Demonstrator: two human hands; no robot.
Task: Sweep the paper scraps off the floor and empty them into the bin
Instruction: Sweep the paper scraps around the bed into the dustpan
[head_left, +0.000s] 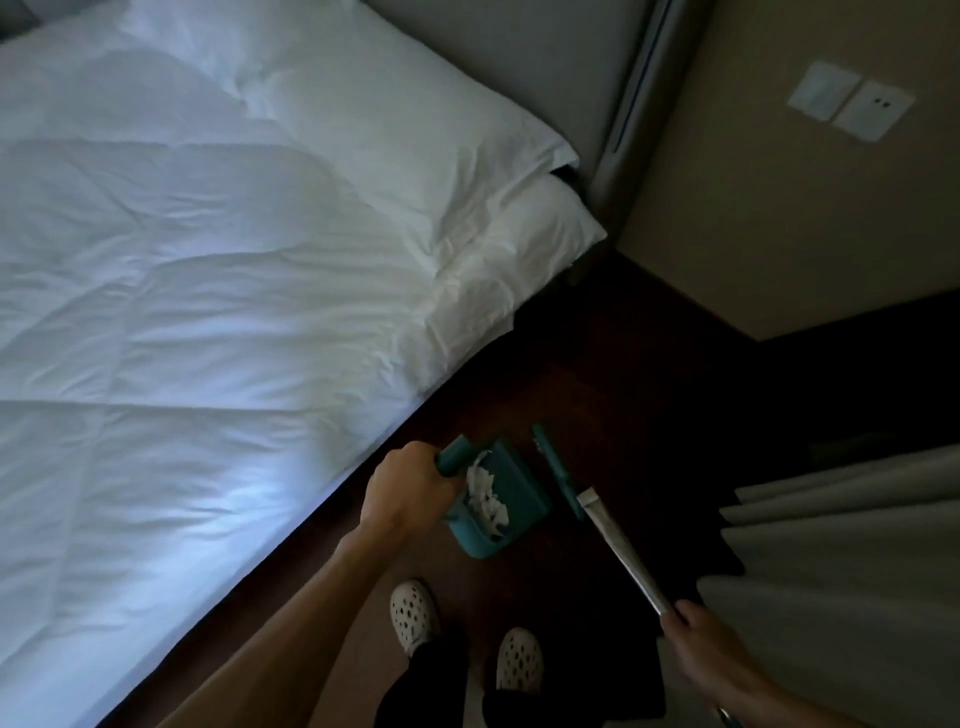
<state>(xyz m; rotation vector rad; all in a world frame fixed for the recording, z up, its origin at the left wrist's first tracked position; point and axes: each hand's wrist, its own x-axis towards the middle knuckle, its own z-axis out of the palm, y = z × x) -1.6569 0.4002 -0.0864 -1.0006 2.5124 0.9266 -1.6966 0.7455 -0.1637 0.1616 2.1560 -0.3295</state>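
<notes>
Teal dustpan (493, 506) held above dark floor (613, 395), near bed edge, white crumpled scraps (485, 496) heaped inside. Left hand (408, 491) curled tight round dustpan handle. Right hand (698, 636) wrapped round silver broom pole (621, 551), teal broom head (553, 465) down just right of dustpan. White bed (208, 286) along left. Grey curtain (841, 571) at right. Beige wall (779, 208) with two switches (849, 101). Pale clogs (413, 616) on floor below dustpan.
</notes>
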